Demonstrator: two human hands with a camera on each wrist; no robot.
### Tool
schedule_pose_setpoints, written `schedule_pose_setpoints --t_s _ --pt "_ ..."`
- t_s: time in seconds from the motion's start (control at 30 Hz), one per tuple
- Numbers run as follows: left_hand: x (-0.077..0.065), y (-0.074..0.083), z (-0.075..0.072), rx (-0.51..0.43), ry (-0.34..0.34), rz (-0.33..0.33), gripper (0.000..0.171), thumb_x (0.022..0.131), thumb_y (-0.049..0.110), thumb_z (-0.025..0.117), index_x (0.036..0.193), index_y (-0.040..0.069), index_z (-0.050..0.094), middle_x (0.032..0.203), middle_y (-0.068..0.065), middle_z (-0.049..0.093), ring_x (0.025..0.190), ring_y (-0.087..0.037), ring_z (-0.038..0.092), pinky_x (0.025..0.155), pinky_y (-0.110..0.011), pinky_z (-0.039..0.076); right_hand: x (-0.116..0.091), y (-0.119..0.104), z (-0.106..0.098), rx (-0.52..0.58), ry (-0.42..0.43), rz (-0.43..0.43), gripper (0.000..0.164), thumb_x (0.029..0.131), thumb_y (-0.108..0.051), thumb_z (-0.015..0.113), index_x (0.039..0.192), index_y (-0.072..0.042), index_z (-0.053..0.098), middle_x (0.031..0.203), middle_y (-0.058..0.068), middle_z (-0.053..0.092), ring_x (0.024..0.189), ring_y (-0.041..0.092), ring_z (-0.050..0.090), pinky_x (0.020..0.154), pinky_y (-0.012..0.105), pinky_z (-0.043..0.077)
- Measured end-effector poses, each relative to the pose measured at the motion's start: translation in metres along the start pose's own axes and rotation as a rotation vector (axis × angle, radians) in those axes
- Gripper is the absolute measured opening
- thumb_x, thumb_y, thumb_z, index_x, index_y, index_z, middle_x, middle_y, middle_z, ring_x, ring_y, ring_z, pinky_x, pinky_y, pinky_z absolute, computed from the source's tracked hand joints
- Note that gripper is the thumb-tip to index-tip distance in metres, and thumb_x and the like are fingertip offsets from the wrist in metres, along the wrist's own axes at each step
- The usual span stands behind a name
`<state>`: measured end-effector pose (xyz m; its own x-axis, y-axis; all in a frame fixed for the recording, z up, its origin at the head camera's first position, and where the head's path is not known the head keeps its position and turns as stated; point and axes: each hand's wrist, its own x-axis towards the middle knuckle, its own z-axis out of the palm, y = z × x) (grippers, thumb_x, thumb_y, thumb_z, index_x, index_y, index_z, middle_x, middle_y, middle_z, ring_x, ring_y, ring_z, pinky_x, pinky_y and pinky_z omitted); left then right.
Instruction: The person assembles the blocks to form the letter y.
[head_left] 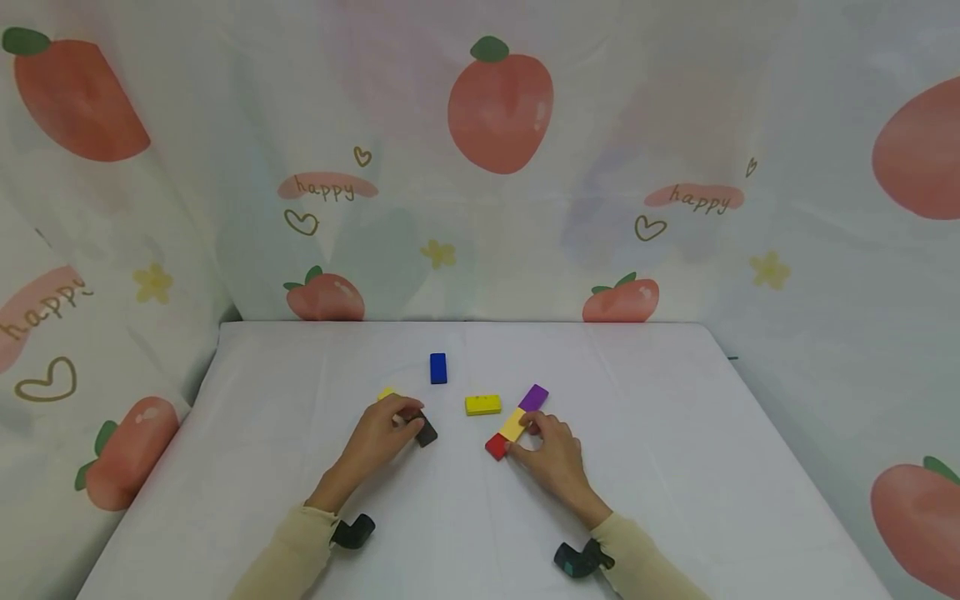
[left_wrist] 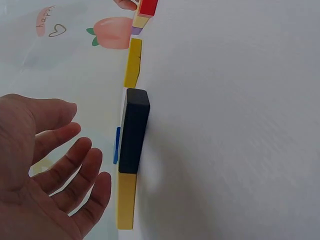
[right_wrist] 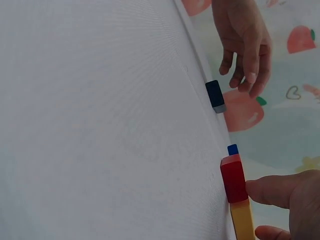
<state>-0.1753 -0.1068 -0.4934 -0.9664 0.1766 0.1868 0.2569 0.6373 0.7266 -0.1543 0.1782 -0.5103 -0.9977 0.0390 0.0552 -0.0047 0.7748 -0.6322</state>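
My left hand (head_left: 382,433) is held just over a black block (head_left: 427,432) and a pale yellow block (head_left: 386,392). Those two stand end to end in the left wrist view, where the loosely spread fingers (left_wrist: 85,150) are apart from them. A slanting row of a red block (head_left: 496,447), a pale yellow block (head_left: 513,425) and a purple block (head_left: 534,397) lies beside my right hand (head_left: 555,454). Its thumb touches the red block's side, and a forefinger is right at the pale yellow one; thumb and finger are on the same side of the row.
Between the hands a bright yellow block (head_left: 483,405) lies flat, and a blue block (head_left: 438,368) lies farther back. White cloth covers the table (head_left: 465,517). A printed curtain (head_left: 480,208) with peaches rises at its back and sides.
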Motion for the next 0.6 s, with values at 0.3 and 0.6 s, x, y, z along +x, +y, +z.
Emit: schedule_pose_setpoints --t_s 0.3,0.6 --pt "-0.0053 -0.0066 -0.0004 0.041 -0.007 -0.036 0.028 0.086 0.017 0.075 0.113 0.013 0.070 0.108 -0.001 0.068 0.101 -0.016 0.063 0.085 -0.036 0.054 0.0006 0.0013 0.0011 -0.001 -0.002 0.011 0.041 0.078 -0.032 0.080 0.112 -0.016 0.063 0.099 0.001 0.060 0.098 0.022 0.051 0.085 0.042 0.034" --pt "-0.0075 -0.0085 -0.0020 0.068 -0.029 -0.062 0.035 0.083 0.020 0.078 0.116 0.012 0.069 0.116 -0.004 0.067 0.106 -0.019 0.062 0.088 -0.038 0.055 0.0012 0.0015 0.0014 -0.003 0.001 0.012 0.042 0.077 -0.032 0.080 0.112 -0.015 0.063 0.099 0.001 0.060 0.098 0.022 0.050 0.084 0.041 0.034"
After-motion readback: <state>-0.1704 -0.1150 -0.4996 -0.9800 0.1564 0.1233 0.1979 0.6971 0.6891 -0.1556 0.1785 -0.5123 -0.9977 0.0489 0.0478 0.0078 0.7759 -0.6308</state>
